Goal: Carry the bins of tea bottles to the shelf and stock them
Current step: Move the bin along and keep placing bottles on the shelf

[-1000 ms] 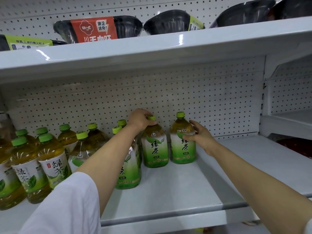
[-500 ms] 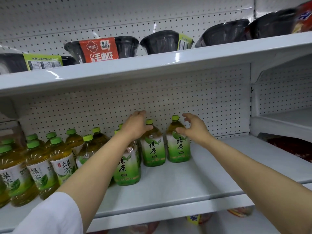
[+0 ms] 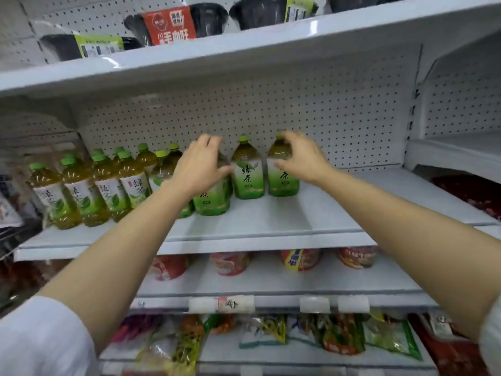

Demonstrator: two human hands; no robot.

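Note:
Green tea bottles with green caps stand on the white middle shelf (image 3: 271,221). A crowd of several bottles (image 3: 108,185) fills its left part. Two more stand side by side at the back: one (image 3: 248,175) in the middle and the rightmost one (image 3: 282,183). My left hand (image 3: 200,164) hovers with spread fingers in front of a nearer bottle (image 3: 211,202), holding nothing. My right hand (image 3: 301,156) floats with loosely bent fingers before the rightmost bottle's neck, not gripping it. No bin is in view.
Black bowls (image 3: 206,20) sit on the shelf above. Cup noodles (image 3: 298,259) line the shelf below, and snack bags (image 3: 263,332) lie under that. The pegboard back wall (image 3: 339,118) is close behind the bottles. A neighbouring shelf bay (image 3: 455,153) starts at the right.
Both hands have let go of the two back bottles and drawn back toward me with fingers opened. The view has tilted down, showing the lower shelves.

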